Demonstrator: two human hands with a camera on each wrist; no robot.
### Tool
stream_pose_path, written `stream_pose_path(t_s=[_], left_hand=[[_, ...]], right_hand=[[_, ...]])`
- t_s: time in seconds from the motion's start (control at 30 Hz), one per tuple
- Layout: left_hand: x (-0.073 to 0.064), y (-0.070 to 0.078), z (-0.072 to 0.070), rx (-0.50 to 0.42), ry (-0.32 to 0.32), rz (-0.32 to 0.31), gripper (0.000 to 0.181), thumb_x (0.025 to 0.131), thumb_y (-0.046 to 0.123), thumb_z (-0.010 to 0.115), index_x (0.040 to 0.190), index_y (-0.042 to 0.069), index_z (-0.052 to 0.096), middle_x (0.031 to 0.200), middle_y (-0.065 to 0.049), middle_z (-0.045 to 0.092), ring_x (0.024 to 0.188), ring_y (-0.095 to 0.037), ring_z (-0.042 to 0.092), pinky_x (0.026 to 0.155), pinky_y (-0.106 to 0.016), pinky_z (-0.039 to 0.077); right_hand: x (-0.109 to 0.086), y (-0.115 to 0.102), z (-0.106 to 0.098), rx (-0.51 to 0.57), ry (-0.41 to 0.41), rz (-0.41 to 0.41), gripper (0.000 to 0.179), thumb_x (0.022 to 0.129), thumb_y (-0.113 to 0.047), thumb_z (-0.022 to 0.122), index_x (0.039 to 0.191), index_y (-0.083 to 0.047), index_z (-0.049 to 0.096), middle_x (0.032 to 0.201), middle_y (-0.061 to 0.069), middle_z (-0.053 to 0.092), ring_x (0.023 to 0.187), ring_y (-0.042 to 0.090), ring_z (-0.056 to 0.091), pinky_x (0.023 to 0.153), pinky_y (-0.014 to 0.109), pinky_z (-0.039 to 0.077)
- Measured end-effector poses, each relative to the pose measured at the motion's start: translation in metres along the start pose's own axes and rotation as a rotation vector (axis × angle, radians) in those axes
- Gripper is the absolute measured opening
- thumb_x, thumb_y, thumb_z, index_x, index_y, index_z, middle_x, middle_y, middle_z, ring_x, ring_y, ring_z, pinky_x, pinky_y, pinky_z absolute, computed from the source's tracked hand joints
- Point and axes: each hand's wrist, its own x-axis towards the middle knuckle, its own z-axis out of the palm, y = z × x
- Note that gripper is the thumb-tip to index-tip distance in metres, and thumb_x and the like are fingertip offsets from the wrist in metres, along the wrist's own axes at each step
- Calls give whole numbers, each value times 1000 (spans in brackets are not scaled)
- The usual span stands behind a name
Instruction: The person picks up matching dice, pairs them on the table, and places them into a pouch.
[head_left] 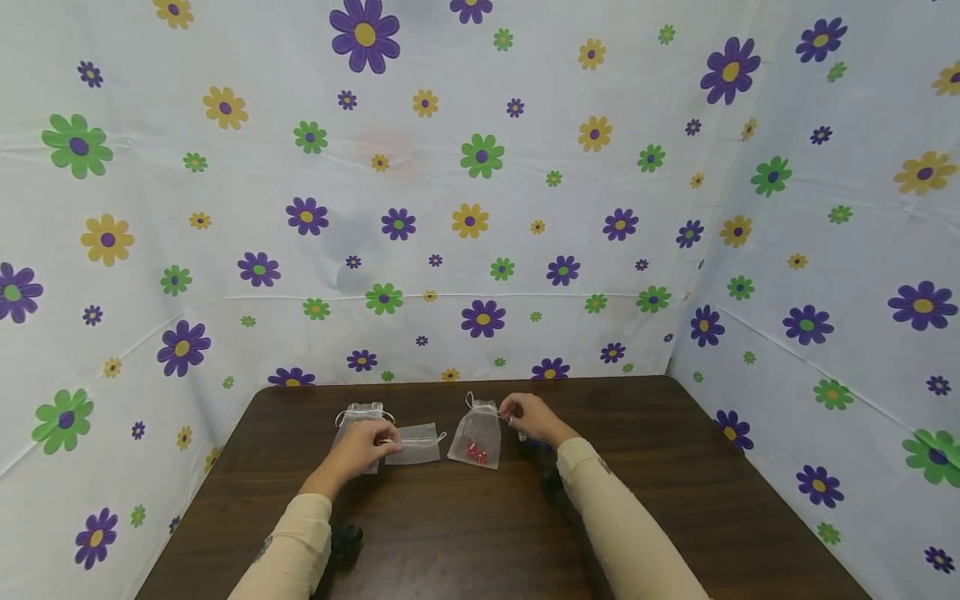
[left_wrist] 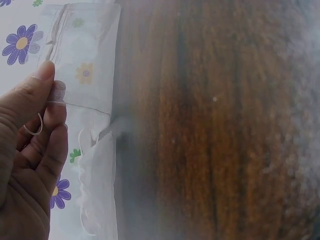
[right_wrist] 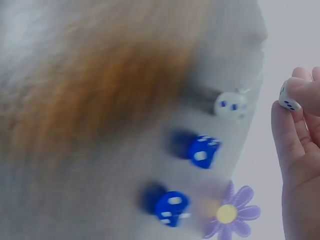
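My left hand (head_left: 362, 454) pinches one end of a sheer white drawstring pouch (head_left: 418, 446) between thumb and fingers; the left wrist view shows the thumb on the pouch fabric (left_wrist: 87, 55). Under and behind that hand lie more pouches (head_left: 363, 410). A standing-shaped pouch with red dice (head_left: 477, 452) in it lies flat to the right, its cord loop toward the back. Next to its neck, my right hand (head_left: 534, 418) pinches a white die (right_wrist: 289, 98) with dark pips. Below it in the right wrist view are another white die (right_wrist: 230, 105) and two blue dice (right_wrist: 204, 151).
A dark wooden table (head_left: 465, 533) carries everything. Behind and beside it hangs a white cloth with flowers (head_left: 480, 208). Dark wrist straps (head_left: 347, 543) are on both arms, the left one over the table near the front.
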Motion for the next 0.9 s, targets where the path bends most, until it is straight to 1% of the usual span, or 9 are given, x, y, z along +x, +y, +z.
stream_pose_path(t_s=[0.1, 0.3, 0.4, 0.47, 0.6, 0.7, 0.8, 0.9], left_hand=[[1, 1, 0, 2, -2, -3, 11, 88, 12, 79, 84, 17, 70, 78, 9, 63, 71, -7, 53, 66, -25, 49], [2, 5, 0, -11, -16, -8, 8, 89, 14, 78, 86, 17, 71, 80, 9, 64, 72, -8, 54, 66, -26, 50], [1, 6, 2, -22, -22, 6, 7, 89, 13, 78, 87, 15, 72, 81, 9, 65, 73, -7, 55, 66, -25, 51], [-1, 6, 3, -34, -24, 5, 7, 89, 14, 78, 87, 15, 72, 82, 8, 66, 72, -7, 56, 65, -25, 51], [-2, 8, 5, -50, -30, 4, 7, 90, 15, 77, 87, 17, 71, 82, 9, 66, 72, -6, 55, 65, -24, 51], [-3, 8, 5, -58, -28, 3, 8, 90, 14, 77, 86, 17, 71, 82, 8, 66, 72, -6, 56, 64, -24, 50], [-3, 8, 4, -57, -26, 6, 8, 90, 14, 77, 86, 16, 71, 82, 8, 66, 72, -5, 56, 65, -24, 51], [-3, 7, 2, -59, -23, 10, 7, 90, 14, 77, 86, 16, 72, 82, 8, 67, 73, -5, 56, 66, -25, 51]], right_hand=[[2, -7, -3, 8, 0, -24, 20, 91, 12, 64, 106, -1, 67, 98, 8, 67, 87, 16, 59, 79, 33, 53], [8, -28, -9, 46, -23, -24, 21, 95, 9, 61, 113, 1, 66, 110, 19, 67, 94, 20, 59, 82, 35, 54], [11, -40, -11, 45, -26, -37, 21, 94, 10, 61, 112, 0, 66, 112, 22, 67, 95, 21, 60, 83, 36, 54], [14, -47, -10, 33, -26, -59, 20, 93, 11, 63, 110, -1, 66, 110, 20, 68, 95, 20, 61, 84, 35, 54], [20, -62, -4, -28, -17, -148, 19, 92, 10, 65, 104, -4, 67, 104, 13, 70, 96, 20, 65, 87, 36, 54], [25, -74, 4, -49, -25, -204, 18, 93, 8, 66, 105, -5, 67, 104, 12, 72, 99, 22, 66, 89, 37, 54], [28, -86, 12, -55, -38, -238, 17, 94, 6, 66, 107, -5, 67, 105, 11, 71, 100, 21, 66, 91, 36, 53], [29, -99, 19, -38, -50, -261, 18, 95, 5, 66, 109, -6, 67, 106, 7, 71, 103, 19, 66, 94, 35, 52]])
